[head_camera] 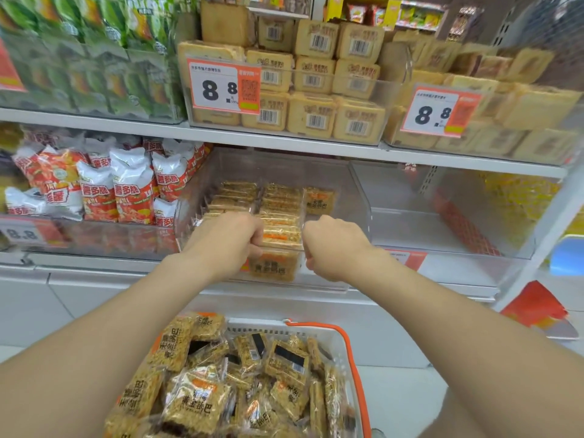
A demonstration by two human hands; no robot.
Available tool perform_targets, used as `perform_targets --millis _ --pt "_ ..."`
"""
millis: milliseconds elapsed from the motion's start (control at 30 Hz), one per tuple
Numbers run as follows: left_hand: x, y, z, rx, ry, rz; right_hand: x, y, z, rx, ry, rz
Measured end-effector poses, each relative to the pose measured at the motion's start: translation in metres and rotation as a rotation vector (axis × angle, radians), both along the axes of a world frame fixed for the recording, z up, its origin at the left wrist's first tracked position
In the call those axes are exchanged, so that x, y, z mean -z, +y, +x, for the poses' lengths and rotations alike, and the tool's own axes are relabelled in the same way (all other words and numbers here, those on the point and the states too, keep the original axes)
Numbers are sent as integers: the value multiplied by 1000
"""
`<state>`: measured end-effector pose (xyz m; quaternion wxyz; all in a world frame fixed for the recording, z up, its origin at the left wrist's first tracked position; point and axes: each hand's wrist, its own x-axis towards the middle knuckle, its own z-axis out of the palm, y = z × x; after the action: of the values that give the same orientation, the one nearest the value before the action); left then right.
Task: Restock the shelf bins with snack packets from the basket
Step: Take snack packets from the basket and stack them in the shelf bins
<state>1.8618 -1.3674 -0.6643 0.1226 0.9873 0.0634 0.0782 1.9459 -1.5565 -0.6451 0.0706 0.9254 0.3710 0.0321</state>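
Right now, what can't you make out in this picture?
Head view:
- What the left hand and right hand grip: their backs hide the fingers.
- Orange price label beside the right wrist: partly covered by it, print blurred.
- White basket with orange handle: cut off by the bottom edge.

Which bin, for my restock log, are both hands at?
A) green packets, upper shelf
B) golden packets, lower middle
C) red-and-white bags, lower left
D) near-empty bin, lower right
B: the left hand and right hand are at the front of the clear bin with rows of golden packets.
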Motion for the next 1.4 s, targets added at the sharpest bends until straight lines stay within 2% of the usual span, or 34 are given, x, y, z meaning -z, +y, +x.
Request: perform_targets --millis 200,333,500,567,633,733,833,933,1000,1100,1233,1300,1400 --pt "4 -15 -6 15 96 112 -4 -11 -5 -53 91 -59" --pt "-1 -17 -7 -12 121 61 -8 -14 -6 -51 128 -43" --pt "-14 -36 -20 121 -68 268 -16 -7 -32 -66 -54 1" --pt "-23 -47 -27 145 -63 259 -16 -7 -43 -100 -34 -3" --pt "-20 -54 -32 168 76 271 -8 -9 -53 -146 139 -118" --pt "5 -56 -33 259 424 263 25 -9 -56 -226 410 -448" --pt "34 -52 -28 293 674 229 68 -7 -51 -306 474 -678" --pt "50 -53 -24 316 736 229 106 -8 -55 -354 463 -774" --pt "57 -54 -22 319 759 224 128 -9 -62 -322 446 -756" --pt "62 -53 -21 299 784 222 164 -10 -70 -257 431 -578" --pt "57 -54 -21 281 806 230 196 -13 -62 -135 609 -345" --pt "52 -54 -22 291 801 235 200 -14 -52 -93 636 -250" --pt "47 -53 -23 305 770 233 199 -14 -40 -93 647 -282"
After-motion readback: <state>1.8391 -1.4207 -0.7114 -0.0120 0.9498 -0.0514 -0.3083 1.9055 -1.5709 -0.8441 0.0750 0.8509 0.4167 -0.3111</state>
